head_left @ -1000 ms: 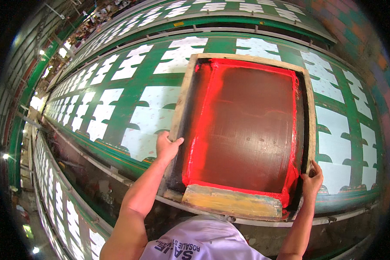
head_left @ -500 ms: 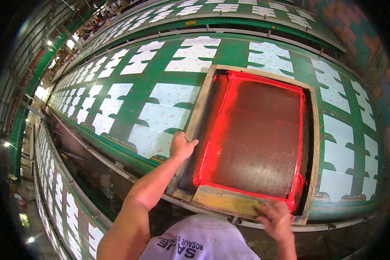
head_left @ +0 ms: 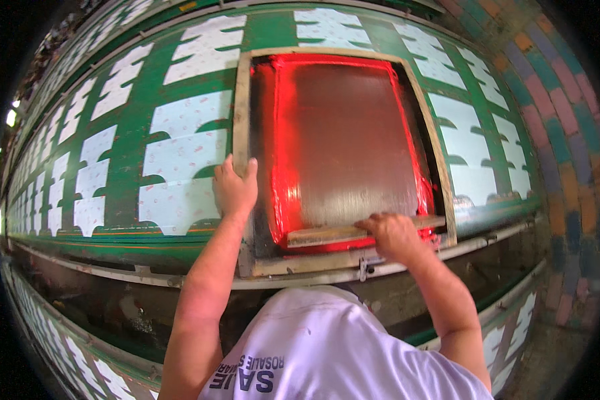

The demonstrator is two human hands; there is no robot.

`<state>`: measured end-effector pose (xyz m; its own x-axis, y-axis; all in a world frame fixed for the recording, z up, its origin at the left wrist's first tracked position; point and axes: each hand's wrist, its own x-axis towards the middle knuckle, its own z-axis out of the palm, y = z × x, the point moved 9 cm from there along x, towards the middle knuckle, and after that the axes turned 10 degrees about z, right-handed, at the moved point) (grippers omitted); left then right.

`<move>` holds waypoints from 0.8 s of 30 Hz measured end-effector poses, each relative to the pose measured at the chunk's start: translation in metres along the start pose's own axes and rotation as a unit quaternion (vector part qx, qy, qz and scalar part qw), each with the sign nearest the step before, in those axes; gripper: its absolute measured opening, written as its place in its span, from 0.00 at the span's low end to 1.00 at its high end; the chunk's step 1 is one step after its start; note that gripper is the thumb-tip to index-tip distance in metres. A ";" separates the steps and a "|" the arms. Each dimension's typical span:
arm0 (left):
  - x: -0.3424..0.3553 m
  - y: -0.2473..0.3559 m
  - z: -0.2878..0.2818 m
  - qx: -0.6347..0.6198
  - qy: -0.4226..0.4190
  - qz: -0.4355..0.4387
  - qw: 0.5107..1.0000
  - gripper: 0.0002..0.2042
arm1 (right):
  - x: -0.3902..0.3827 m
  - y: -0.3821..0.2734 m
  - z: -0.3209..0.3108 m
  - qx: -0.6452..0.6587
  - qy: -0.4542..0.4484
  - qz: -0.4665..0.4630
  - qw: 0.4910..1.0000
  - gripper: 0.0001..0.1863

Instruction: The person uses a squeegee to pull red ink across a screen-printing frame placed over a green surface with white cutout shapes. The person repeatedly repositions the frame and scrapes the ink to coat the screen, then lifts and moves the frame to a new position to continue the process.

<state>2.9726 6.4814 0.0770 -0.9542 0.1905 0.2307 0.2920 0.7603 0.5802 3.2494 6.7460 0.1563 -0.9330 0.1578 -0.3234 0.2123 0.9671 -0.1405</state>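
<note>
A silk-screen frame (head_left: 242,120) with wooden sides lies on the long green printing table (head_left: 123,244). Red ink (head_left: 287,153) runs in thick bands around its dark brown mesh (head_left: 353,127). My left hand (head_left: 236,190) is closed on the frame's left side, thumb over the inner edge. A wooden squeegee (head_left: 327,235) stretches across the near end of the screen, its lower edge over the ink. My right hand (head_left: 395,235) grips it right of its middle, fingers wrapped over the top. What the frame covers underneath is hidden.
White printed cloth pieces (head_left: 187,147) lie in rows on the table, left, right and beyond the frame. A metal rail (head_left: 160,277) with a small bracket (head_left: 367,269) runs along the near edge. A patterned brick surface (head_left: 560,120) rises at the right. Another table with cloth pieces (head_left: 67,353) stands at lower left.
My view has swung right and down. The squeegee, flat against the near side of the frame before, is now tilted up and a little farther into the screen, with my right hand firmly round it.
</note>
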 end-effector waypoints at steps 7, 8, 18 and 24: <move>-0.002 0.000 0.000 -0.037 0.011 0.022 0.999 0.36 | -0.030 -0.007 0.010 -0.029 -0.010 0.029 0.999 0.30; -0.002 -0.001 0.000 -0.043 0.008 0.020 0.999 0.37 | -0.036 -0.008 0.014 -0.033 -0.006 0.036 0.999 0.31; -0.001 -0.002 0.002 -0.068 -0.003 0.021 0.997 0.35 | -0.020 -0.010 0.014 -0.017 0.183 -0.047 0.982 0.30; -0.001 -0.001 0.001 -0.064 0.018 0.043 0.997 0.32 | 0.079 0.020 -0.007 -0.034 0.243 -0.069 0.967 0.27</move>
<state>2.9733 6.4814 0.0757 -0.9229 0.2283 0.3100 0.3811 0.6562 0.6513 3.1780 6.7793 0.1345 -0.9809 0.0855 0.1749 0.0716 0.9939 -0.0839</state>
